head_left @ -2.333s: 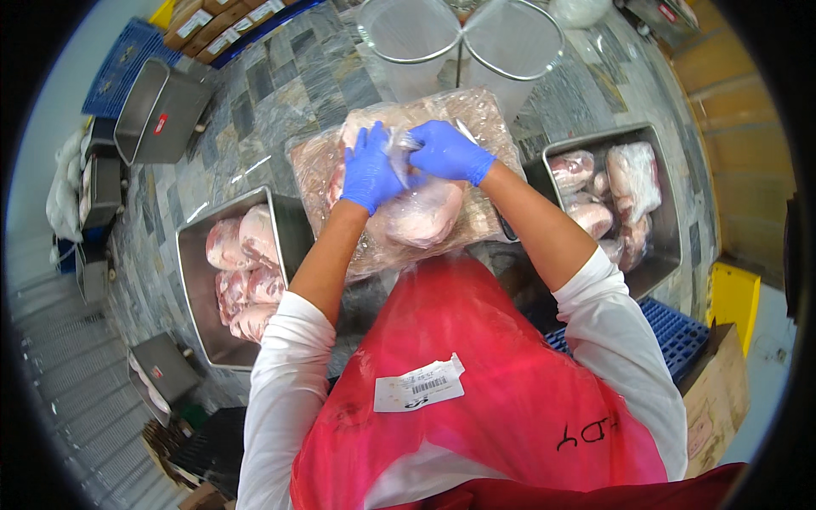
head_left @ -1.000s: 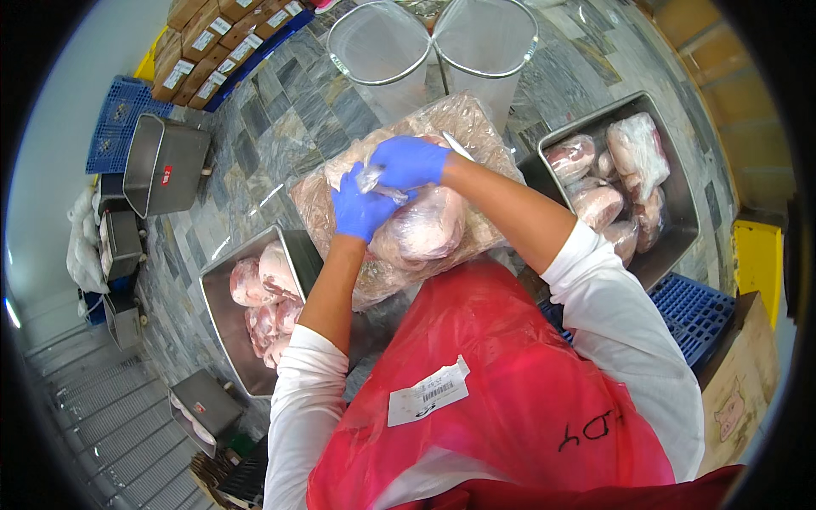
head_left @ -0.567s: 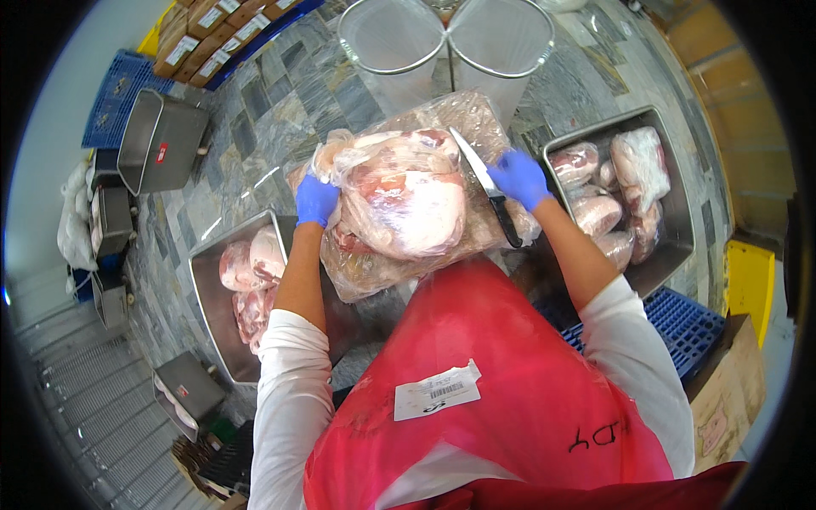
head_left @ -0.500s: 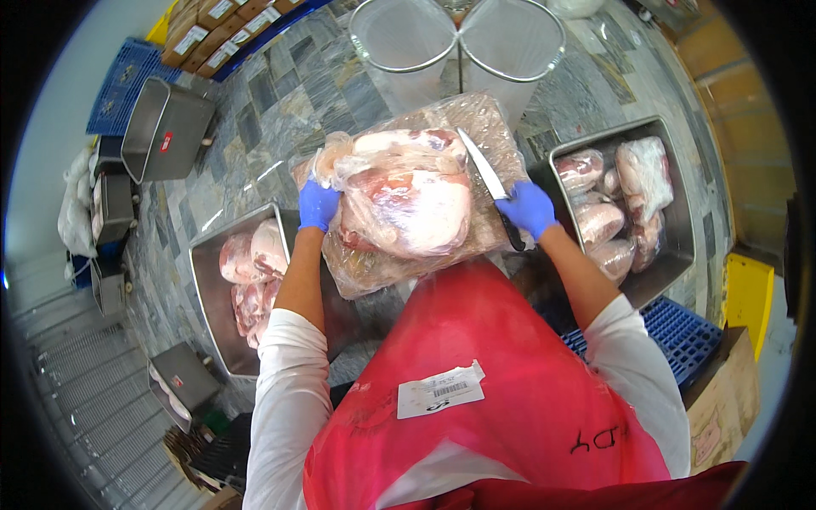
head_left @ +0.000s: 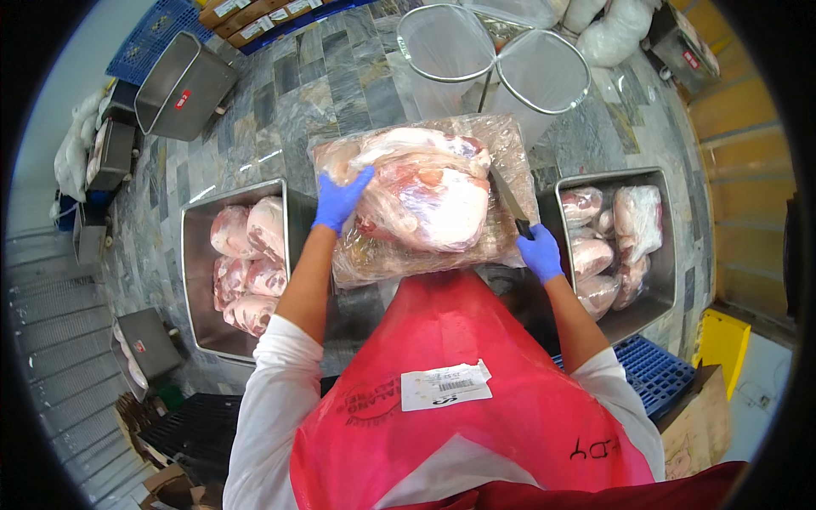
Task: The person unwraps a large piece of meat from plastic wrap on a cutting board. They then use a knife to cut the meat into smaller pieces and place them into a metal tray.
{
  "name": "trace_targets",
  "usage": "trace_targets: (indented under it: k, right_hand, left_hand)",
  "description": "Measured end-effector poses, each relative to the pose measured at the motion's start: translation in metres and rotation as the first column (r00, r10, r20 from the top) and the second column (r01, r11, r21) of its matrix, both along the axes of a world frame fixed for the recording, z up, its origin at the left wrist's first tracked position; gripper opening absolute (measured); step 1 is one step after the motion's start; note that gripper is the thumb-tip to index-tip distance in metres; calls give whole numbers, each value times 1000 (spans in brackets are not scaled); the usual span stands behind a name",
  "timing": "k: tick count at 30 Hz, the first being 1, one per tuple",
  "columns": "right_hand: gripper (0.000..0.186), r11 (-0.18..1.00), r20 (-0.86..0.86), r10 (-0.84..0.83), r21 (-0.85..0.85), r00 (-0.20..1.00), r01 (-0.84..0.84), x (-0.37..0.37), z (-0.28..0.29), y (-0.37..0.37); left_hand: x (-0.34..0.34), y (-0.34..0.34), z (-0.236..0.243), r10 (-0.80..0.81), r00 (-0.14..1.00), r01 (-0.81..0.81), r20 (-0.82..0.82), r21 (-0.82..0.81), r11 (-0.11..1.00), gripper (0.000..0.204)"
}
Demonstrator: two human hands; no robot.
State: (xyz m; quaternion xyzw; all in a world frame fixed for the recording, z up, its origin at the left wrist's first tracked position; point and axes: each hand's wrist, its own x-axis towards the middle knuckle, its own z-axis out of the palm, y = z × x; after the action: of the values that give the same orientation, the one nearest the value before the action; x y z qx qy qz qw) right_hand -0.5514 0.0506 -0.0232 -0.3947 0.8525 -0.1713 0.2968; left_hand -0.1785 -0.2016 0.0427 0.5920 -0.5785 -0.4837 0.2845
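A large piece of raw meat (head_left: 433,200) with white fat lies under loose clear plastic in front of me. Beneath it is a flat brownish board (head_left: 357,263) wrapped in clear film. My left hand (head_left: 342,200), in a blue glove, rests at the left side of the meat with thumb and fingers apart, touching the plastic. On the other side my right hand (head_left: 541,252), also gloved in blue, is closed round the black handle of a knife (head_left: 512,201). The blade points away from me, along the right side of the meat.
A metal tub (head_left: 287,191) of meat pieces stands at my left, another tub (head_left: 558,189) of bagged meat at my right. Beyond the board are bins with clear liners (head_left: 446,42). A blue plastic pallet (head_left: 650,374) lies at the lower right.
My left hand has loosened from the bunched plastic and its fingers have spread. The knife and right hand sit slightly nearer me, the blade turned. The whole view has shifted.
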Motion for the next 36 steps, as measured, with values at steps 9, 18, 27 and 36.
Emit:
trace_targets:
  k: [9,18,27,36]
  right_hand:
    - [52,894,-61,287,-340,956,-290,10,146,40]
    - [43,775,-336,593,-10,732,-632,56,236,-4]
    - [36,555,-398,821,387,410,-736,92,317,-96]
    - [34,380,-187,922,598,338,-706,110,327,-174]
  left_hand:
    - [45,-1,-64,-338,914,345,226,10,939,142]
    - [22,-21,-73,-124,992,126,-20,138,982,118]
    - [-27,-7,-31,72,833,-96,549,15,995,112]
    - [-24,-4,-56,40,847,-42,530,-9,999,97]
